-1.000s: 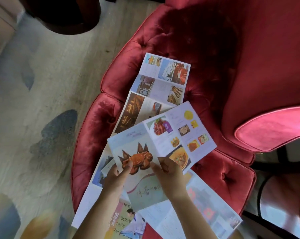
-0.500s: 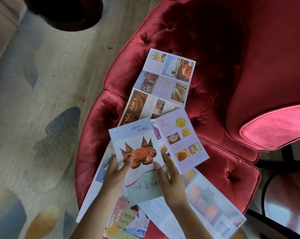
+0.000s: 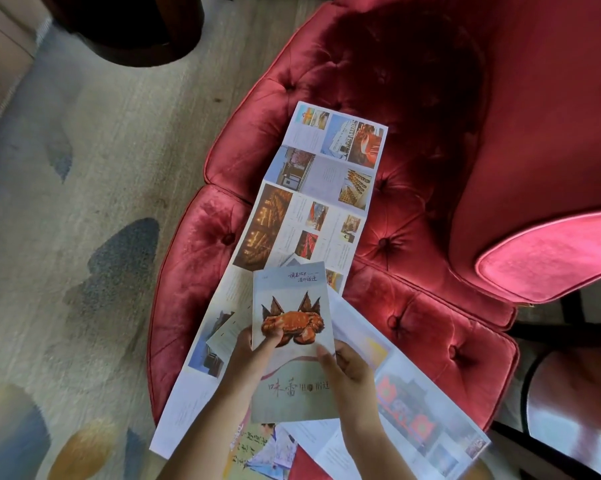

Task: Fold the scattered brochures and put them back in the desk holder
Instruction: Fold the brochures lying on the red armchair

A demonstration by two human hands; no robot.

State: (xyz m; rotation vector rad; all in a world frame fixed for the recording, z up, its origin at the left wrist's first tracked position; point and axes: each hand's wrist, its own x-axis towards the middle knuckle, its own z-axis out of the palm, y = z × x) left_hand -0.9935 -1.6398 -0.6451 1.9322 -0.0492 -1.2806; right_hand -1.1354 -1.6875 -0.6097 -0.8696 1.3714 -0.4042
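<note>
L hand (image 3: 254, 355) pinches the left edge, R hand (image 3: 347, 367) grips the right edge of the folded paper brochure w/ orange crab cover (image 3: 292, 296), held above the red tufted velvet chair seat (image 3: 413, 323). Fold looks complete. Next prob.: press crease, then long unfolded photo brochure (image 3: 313, 188). Desk holder not in view.

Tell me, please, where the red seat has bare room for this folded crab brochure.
Bare velvet lies between the long unfolded brochure and the chair back, and above the right-hand open brochure. The front, under the left hand and right hand, is crowded.
</note>
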